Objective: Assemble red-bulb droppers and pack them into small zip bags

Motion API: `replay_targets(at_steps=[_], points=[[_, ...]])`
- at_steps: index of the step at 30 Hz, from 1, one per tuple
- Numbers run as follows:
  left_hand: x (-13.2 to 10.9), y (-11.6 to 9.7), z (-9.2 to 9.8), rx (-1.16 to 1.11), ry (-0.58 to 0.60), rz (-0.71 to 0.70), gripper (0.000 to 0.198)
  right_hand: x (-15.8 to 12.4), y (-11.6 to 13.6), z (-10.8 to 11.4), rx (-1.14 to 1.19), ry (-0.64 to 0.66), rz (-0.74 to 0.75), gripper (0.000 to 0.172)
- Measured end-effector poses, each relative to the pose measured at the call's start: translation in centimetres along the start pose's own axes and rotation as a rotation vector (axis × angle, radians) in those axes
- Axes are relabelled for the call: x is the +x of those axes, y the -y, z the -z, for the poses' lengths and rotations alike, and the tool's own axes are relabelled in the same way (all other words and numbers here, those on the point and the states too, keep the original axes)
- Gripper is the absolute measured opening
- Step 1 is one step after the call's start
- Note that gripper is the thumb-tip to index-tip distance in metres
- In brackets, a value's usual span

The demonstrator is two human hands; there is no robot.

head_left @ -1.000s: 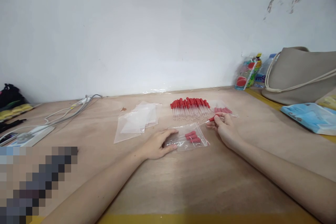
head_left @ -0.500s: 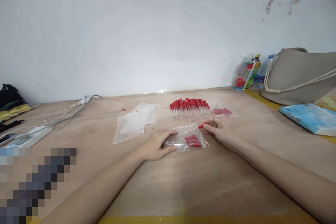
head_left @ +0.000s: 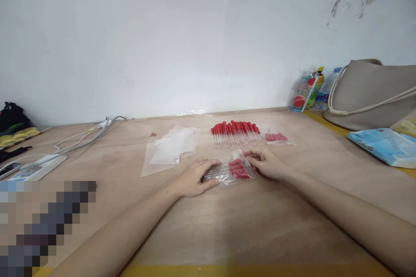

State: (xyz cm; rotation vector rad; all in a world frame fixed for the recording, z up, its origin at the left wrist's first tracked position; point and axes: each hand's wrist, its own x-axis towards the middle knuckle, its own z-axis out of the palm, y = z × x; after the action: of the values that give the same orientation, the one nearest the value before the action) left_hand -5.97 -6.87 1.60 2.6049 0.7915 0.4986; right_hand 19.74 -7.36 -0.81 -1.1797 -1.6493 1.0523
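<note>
A clear zip bag (head_left: 224, 176) lies in front of me with several glass droppers inside, their red rubber bulbs (head_left: 238, 169) towards its mouth on the right. My left hand (head_left: 199, 178) grips the bag's left end, thumb and fingers spaced apart along its two edges. At the mouth, the fingers of my right hand (head_left: 264, 162) are pinched on the upper corner; their tips are partly hidden by the plastic. Beyond the bag, a row of red-bulbed droppers (head_left: 236, 132) lies side by side. To its right rests another zip bag (head_left: 282, 142) with several droppers in it.
Flat translucent bags (head_left: 169, 147) lie overlapping on the left of the wooden table (head_left: 195, 233). A power strip (head_left: 42, 166) with cables is farther left. Bottles (head_left: 303, 93), a grey handbag (head_left: 373, 95) and a blue packet (head_left: 383, 146) stand or lie at the right.
The dropper that my right hand held at the bag's mouth is now inside, beside the others. My right fingers have moved slightly left onto the bag's corner. My left hand stays put.
</note>
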Motion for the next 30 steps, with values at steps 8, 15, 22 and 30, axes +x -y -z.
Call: replay_targets(at_steps=[8, 15, 22, 30], points=[[-0.1, 0.2, -0.1, -0.117, -0.019, 0.014, 0.028, 7.1, 0.4, 2.6, -0.662, -0.457, 0.025, 0.015], [-0.3, 0.3, -0.2, -0.140, -0.021, 0.032, 0.022, 12.9, 0.0, 1.9, -0.695, -0.528, -0.041, 0.020], [-0.1, 0.3, -0.1, -0.069, -0.016, 0.008, 0.041, 13.5, 0.0, 1.8, -0.583, -0.582, -0.123, 0.014], [0.1, 0.5, -0.3, -0.054, -0.031, -0.053, 0.039, 7.3, 1.3, 4.5, -0.122, -0.691, -0.018, 0.026]])
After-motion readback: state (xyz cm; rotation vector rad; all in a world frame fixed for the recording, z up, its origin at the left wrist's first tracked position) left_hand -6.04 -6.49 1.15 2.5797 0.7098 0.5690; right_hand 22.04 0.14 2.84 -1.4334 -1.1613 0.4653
